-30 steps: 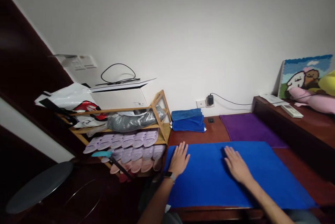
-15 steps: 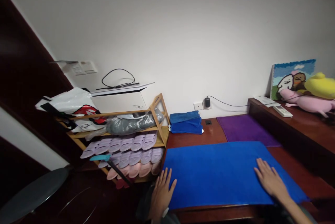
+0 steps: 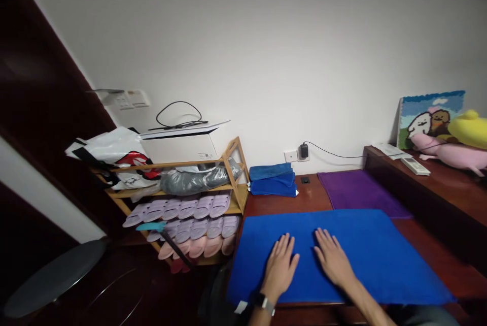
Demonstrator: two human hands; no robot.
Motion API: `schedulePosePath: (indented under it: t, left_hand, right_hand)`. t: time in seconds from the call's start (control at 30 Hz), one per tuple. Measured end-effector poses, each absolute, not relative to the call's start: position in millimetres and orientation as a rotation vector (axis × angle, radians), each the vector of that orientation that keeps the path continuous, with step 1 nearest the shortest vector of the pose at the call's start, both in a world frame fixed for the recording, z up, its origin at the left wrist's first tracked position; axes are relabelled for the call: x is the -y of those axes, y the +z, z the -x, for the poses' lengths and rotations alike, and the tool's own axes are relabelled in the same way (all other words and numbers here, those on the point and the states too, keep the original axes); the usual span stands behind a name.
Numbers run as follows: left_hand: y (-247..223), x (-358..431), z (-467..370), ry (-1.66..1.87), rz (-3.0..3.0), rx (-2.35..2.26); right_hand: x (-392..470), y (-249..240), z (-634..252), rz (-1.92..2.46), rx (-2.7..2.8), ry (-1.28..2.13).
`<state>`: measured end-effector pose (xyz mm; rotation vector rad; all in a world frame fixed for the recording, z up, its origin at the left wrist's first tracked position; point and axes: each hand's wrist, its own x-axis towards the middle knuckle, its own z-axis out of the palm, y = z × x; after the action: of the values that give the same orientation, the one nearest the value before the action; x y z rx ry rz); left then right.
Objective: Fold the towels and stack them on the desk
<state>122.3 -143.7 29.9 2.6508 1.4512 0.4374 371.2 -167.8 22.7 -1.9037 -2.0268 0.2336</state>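
Observation:
A blue towel (image 3: 365,245) lies spread out over the front of the wooden table, its near edge hanging at the table's front and a white tag (image 3: 241,307) showing at the near left corner. My left hand (image 3: 280,264) rests flat on the towel left of its middle, fingers stretched out and a watch on the wrist. To its right, my right hand (image 3: 334,257) also lies flat on the cloth, fingers extended. Neither hand holds anything.
Behind are folded blue towels (image 3: 272,184) and a flat purple towel (image 3: 361,194). A shoe rack (image 3: 238,199) with slippers stands left. At right, a raised ledge (image 3: 451,184) bears a remote (image 3: 415,165) and plush toys. A plug (image 3: 304,151) sits in the wall.
My left hand has moved right from the towel's left edge onto the cloth. My right hand has moved left, so both are now closer together. The view has shifted slightly.

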Motion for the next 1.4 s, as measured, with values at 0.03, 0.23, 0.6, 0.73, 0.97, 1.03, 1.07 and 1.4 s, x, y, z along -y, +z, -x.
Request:
schedulePosePath:
  t: [0.03, 0.23, 0.6, 0.73, 0.97, 1.03, 1.07, 1.4]
  left_hand:
    - [30, 144, -134, 0.424, -2.659, -1.388]
    - [5, 145, -78, 0.351, -2.441, -1.874]
    - [-18, 157, 18, 0.459, -2.404, -2.231]
    - [27, 93, -58, 0.605, -2.529, -1.953]
    - [26, 10, -67, 0.26, -2.443, -1.974]
    - [15, 3, -37, 0.216, -2.404, -2.045]
    - [10, 0, -24, 0.221, -2.406, -2.067]
    - [8, -2, -13, 0.184, -2.444, -2.116]
  right_hand:
    - [165, 24, -353, 1.859, 2.067, 0.287]
    - [176, -15, -412, 1.989, 2.033, 0.25]
    - [193, -50, -594, 2.369, 1.592, -0.047]
    - [131, 6, -465, 2.09, 1.821, 0.109]
    - [68, 13, -392, 2.014, 2.076, 0.293]
    - [68, 0, -435, 2.091, 2.045, 0.212]
    - [69, -6, -464, 2.139, 2.019, 0.175]
    - [101, -45, -667, 2.5, 1.652, 0.103]
